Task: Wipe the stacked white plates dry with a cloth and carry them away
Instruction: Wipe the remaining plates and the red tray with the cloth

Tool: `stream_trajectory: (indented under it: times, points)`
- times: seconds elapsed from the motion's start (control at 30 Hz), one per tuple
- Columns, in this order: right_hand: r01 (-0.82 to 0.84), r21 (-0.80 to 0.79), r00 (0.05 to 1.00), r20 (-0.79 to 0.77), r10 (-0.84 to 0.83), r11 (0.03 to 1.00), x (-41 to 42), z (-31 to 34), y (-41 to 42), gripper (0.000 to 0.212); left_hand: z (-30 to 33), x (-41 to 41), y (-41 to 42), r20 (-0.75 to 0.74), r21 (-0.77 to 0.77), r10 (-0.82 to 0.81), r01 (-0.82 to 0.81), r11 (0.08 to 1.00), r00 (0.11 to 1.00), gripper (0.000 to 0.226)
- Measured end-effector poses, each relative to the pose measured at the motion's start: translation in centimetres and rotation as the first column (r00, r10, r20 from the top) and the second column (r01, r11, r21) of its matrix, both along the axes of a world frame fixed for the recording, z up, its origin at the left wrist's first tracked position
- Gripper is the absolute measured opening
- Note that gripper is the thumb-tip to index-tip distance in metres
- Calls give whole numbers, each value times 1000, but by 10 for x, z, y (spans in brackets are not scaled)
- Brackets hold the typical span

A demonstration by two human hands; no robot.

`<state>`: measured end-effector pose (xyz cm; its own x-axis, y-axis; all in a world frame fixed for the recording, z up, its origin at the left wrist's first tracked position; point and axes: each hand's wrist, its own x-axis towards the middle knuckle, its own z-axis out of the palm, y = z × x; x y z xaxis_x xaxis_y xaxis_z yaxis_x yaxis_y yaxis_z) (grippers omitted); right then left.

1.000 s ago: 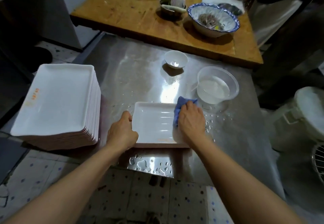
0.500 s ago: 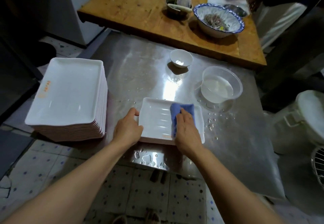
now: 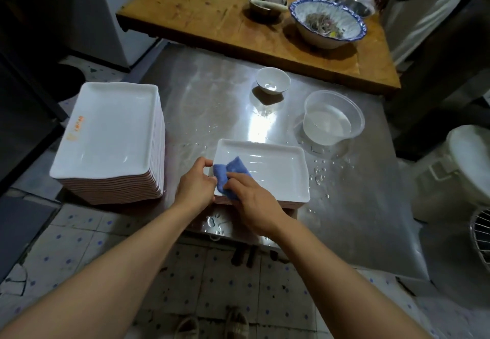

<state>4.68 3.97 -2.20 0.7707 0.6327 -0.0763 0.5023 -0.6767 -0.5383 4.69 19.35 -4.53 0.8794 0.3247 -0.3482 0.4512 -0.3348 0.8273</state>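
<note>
My left hand [image 3: 196, 187] grips the left rim of the white plate [image 3: 275, 171] on the wet steel surface [image 3: 217, 100]. My right hand [image 3: 252, 201] presses the blue cloth [image 3: 228, 175] into the plate's near-left corner, fingers curled on it. The plate stack [image 3: 111, 140] stands to the left.

Both bare forearms reach forward from the lower corners and converge toward the middle. The left hand [image 3: 195, 185] is curled, thumb on top, gripping the left edge of the plate [image 3: 275, 169]. Just beside it, nearly touching, the right hand [image 3: 252, 201] lies palm down, its fingers bent and pressing the blue cloth [image 3: 228, 173] onto the plate's near-left corner.
</note>
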Motion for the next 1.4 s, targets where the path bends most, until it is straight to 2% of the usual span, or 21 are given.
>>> stream_trajectory:
  times: [0.07, 0.13, 0.23, 0.27, 0.33, 0.43, 0.57, 0.67, 0.77, 0.87, 0.93, 1.03, 1.13, 1.23, 1.33, 1.4]
  points:
    - [24, -38, 998, 61, -21, 999, -5, 1, -12, 27, 3, 0, -4, 2, 134, -46, 45, 990, 999, 31]
    - [99, -57, 988, 126, -91, 993, -9, -1, -30, 25, 6, 1, -8, 8, 281, -110, 104, 954, 994, 42]
    - [285, -25, 956, 86, -282, 958, -11, 1, -65, 28, 13, 2, -13, 12, 368, -163, 147, 918, 987, 48]
    - [303, -68, 948, 121, -294, 950, -11, 2, -78, 24, 15, 2, -14, 10, 384, -164, 147, 911, 986, 48]
    - [287, -201, 944, 228, -240, 937, -9, 4, -94, 20, 17, 2, -17, 8, 409, -155, 139, 902, 988, 50]
    - [245, -384, 941, 314, -124, 890, -5, 9, -102, 28, 20, 1, -20, 0, 443, -148, 133, 886, 989, 51]
    - [235, -470, 940, 333, -76, 851, -2, 20, -104, 34, 21, 2, -21, -37, 503, -148, 146, 852, 988, 46]
    - [301, -391, 938, 287, -195, 870, -4, 32, -112, 31, 24, 0, -24, -74, 544, -110, 133, 828, 991, 44]
    - [471, -145, 876, 192, -442, 870, -8, 43, -125, 18, 31, -9, -39, -38, 697, -130, 119, 707, 991, 45]
    - [623, 61, 775, 78, -627, 779, -12, 50, -135, 11, 33, -17, -63, 54, 756, -422, 239, 610, 905, 44]
    - [684, 136, 725, -18, -689, 716, -14, 51, -138, 11, 30, -17, -77, 3, 780, -563, 351, 519, 827, 40]
    - [752, 206, 658, -174, -733, 626, -17, 49, -141, 9, 25, -15, -91, -134, 846, -630, 419, 329, 765, 24]
    - [790, 243, 612, -279, -740, 562, -21, 47, -144, 10, 24, -10, -96, -185, 873, -630, 420, 247, 754, 25]
    - [793, 276, 606, -275, -746, 543, -24, 46, -147, 12, 29, -11, -94, -148, 873, -626, 399, 281, 765, 20]
    - [810, 299, 580, -287, -762, 504, -28, 50, -149, 16, 41, -19, -87, 79, 829, -667, 323, 457, 741, 8]
    - [831, 299, 550, -311, -776, 469, -30, 53, -149, 15, 49, -19, -84, 224, 796, -656, 252, 550, 721, 9]
